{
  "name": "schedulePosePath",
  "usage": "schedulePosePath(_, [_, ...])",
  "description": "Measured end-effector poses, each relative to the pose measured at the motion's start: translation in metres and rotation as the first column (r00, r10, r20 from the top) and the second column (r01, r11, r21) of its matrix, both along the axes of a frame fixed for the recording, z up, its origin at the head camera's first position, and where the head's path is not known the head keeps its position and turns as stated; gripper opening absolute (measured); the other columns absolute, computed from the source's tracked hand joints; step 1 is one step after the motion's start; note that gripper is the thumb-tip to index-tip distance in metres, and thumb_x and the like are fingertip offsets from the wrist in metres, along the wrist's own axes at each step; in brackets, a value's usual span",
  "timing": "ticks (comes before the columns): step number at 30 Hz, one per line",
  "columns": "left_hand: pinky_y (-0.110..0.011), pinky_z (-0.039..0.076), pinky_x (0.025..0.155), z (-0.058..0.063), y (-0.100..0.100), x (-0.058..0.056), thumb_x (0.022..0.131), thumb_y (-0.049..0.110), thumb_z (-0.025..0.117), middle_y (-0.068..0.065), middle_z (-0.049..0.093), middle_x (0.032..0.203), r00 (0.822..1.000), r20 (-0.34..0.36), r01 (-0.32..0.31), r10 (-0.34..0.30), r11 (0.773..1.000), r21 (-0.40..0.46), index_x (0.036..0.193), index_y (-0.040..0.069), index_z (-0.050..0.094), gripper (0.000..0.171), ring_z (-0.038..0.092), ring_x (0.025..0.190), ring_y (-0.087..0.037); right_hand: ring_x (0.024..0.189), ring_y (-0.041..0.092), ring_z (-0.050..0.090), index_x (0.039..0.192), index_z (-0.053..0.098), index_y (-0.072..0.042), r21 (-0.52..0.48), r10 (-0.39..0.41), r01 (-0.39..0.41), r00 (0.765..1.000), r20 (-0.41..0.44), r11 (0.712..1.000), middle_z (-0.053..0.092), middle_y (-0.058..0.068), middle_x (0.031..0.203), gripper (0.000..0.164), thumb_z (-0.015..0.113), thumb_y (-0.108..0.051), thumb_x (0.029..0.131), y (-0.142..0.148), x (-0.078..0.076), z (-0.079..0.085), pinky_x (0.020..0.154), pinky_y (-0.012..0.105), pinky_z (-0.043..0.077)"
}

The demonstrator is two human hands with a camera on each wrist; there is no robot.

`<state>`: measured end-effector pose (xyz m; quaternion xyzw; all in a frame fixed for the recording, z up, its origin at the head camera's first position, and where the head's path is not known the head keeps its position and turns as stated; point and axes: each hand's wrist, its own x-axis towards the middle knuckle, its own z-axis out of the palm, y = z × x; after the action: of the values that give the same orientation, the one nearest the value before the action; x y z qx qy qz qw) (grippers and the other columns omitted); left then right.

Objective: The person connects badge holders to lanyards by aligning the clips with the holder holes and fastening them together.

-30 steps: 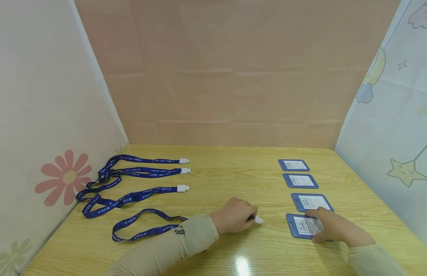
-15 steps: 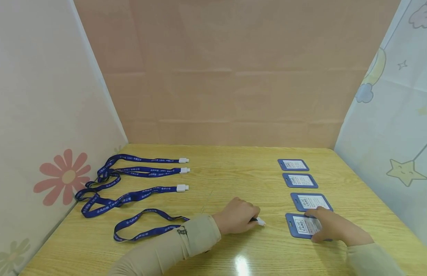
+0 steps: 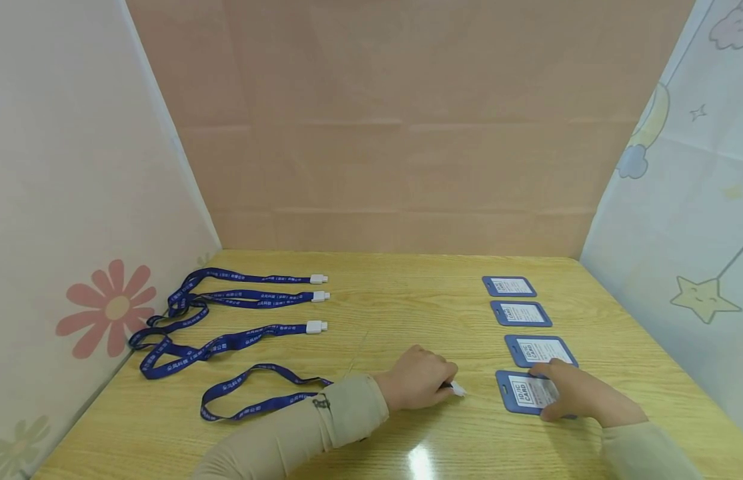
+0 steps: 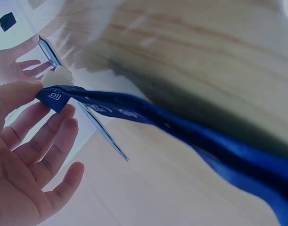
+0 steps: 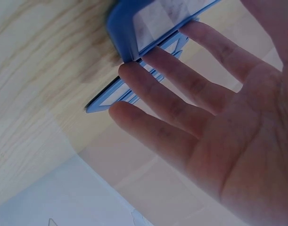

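Note:
My left hand pinches a blue lanyard between thumb and fingers, close behind its white plastic clip. The strap trails back under the forearm to a loop lying on the table. My right hand spans the nearest blue ID card holder, fingers along its far edge and thumb at the near edge. In the right wrist view, fingertips meet the rim of this card holder. Its slotted end points left, a short gap away from the clip.
Three more card holders form a column behind the gripped one. On the left lie three blue lanyards, their white clips pointing right. Patterned cloth walls flank the wooden table, with a plain backdrop behind.
My left hand has shifted slightly right, bringing the clip nearer to the card holder and dragging the lanyard loop along. The right hand stays in place on the card holder.

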<state>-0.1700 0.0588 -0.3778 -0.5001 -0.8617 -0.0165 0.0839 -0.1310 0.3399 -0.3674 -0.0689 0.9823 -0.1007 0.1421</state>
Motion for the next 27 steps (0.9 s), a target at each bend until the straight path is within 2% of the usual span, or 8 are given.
schedulePosePath(7, [-0.016,0.026,0.056,-0.001,0.003,0.002,0.089,0.037,0.061,0.014,0.048,0.058,0.998,-0.053,0.021,-0.020,1.000,0.015,0.070,0.022,0.053,0.025,0.034,0.050,0.003,0.098,0.033,0.056,0.118,0.057,0.001,0.011,-0.005,0.004,1.000,0.009,1.000,0.057,0.025,0.111,0.068,0.085,-0.026,0.061,0.000,0.000,-0.002,0.089,0.059,0.042])
schedulePosePath(11, [-0.016,0.025,0.055,-0.001,0.004,0.002,0.089,0.038,0.061,0.015,0.049,0.059,0.998,-0.058,0.026,-0.025,1.000,0.013,0.072,0.023,0.054,0.024,0.035,0.051,0.003,0.098,0.034,0.056,0.118,0.058,0.002,0.015,0.010,-0.011,1.000,0.003,1.000,0.057,0.025,0.111,0.068,0.085,-0.025,0.062,0.000,0.000,-0.001,0.090,0.058,0.042])
schedulePosePath(18, [-0.017,0.027,0.057,0.000,0.008,0.004,0.089,0.039,0.060,0.013,0.050,0.061,1.000,-0.018,0.021,-0.021,1.000,0.008,0.074,0.022,0.055,0.023,0.037,0.053,0.002,0.101,0.037,0.056,0.118,0.057,0.002,0.021,0.001,-0.001,1.000,0.012,1.000,0.056,0.027,0.113,0.068,0.084,-0.025,0.062,-0.002,0.000,0.000,0.090,0.059,0.042])
schedulePosePath(27, [-0.017,0.029,0.059,0.003,0.013,0.005,0.089,0.040,0.060,0.014,0.050,0.063,1.000,-0.016,0.018,-0.018,1.000,-0.002,0.074,0.023,0.053,0.024,0.039,0.055,0.002,0.104,0.042,0.055,0.117,0.058,0.003,0.011,0.000,0.000,1.000,-0.004,1.000,0.056,0.029,0.115,0.067,0.085,-0.024,0.061,-0.001,0.001,0.000,0.091,0.059,0.041])
